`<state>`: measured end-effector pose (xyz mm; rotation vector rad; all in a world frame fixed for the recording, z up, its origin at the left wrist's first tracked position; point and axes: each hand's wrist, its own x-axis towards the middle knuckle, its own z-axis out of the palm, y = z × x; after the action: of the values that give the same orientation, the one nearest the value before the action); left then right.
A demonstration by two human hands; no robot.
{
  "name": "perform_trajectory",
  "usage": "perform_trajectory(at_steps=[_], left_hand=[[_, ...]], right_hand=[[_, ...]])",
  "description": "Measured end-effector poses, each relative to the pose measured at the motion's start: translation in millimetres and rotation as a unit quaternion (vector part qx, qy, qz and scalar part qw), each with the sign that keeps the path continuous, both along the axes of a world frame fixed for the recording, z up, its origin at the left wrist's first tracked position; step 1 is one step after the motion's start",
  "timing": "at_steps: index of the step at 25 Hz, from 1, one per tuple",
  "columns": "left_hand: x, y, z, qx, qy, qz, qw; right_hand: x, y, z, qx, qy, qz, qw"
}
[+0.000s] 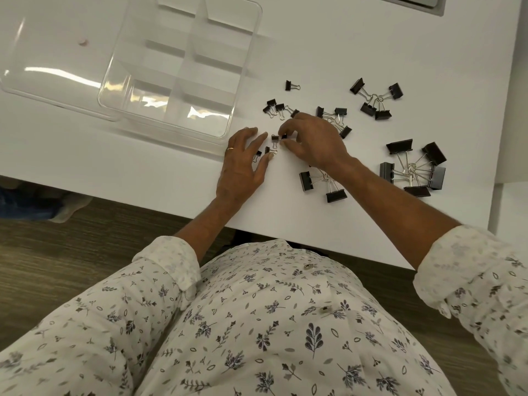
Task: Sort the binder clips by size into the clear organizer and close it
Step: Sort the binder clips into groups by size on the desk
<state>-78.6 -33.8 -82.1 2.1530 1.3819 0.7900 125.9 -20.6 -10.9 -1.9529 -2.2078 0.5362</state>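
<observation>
Near the tabletop's (357,38) front edge, the right hand (313,141) pinches a tiny binder clip (283,136); the left hand (243,164) rests spread, holding nothing. The clear organizer (183,64) sits open toward the left edge, bare tabletop beyond it.

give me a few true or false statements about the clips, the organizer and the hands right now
1. The organizer holds no clips. True.
2. Its lid is closed on it. False: the lid lies beside it, partly under it.
3. The largest clips lie to the person's right. True.
4. The right hand pinches a large clip. False: it pinches a tiny clip.
5. The left hand wears a ring. True.
</observation>
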Motion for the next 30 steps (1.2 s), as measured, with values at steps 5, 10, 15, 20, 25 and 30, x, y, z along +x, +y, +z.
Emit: perform_trajectory(at_steps=[5,10,15,20,25,30], left_hand=[[1.2,-0.2,1.6,0.002,0.005,0.006,1.000],[1.6,-0.4,2.4,0.005,0.016,0.005,1.000],[1.7,-1.2,1.2,0.008,0.002,0.000,1.000],[2.2,-1.5,3.3,-0.011,-0.034,0.019,0.999],[2.6,-3.0,5.9,-0.005,-0.044,0.020,0.999],[2.1,-2.6,4.3,-0.023,-0.032,0.021,0.999]], right_hand=[[1.3,0.6,1.9,-0.025,0.062,0.000,0.998],[1.4,4.2,1.6,-0.026,0.079,-0.015,0.996],[5.5,9.0,0.5,0.012,-0.003,-0.047,0.999],[1.3,16.0,2.2,0.053,-0.003,-0.081,0.995],[-11.2,22.7,-4.9,0.035,-0.060,0.010,0.998],[-22.4,25.9,-10.5,-0.002,-0.113,0.035,0.993]])
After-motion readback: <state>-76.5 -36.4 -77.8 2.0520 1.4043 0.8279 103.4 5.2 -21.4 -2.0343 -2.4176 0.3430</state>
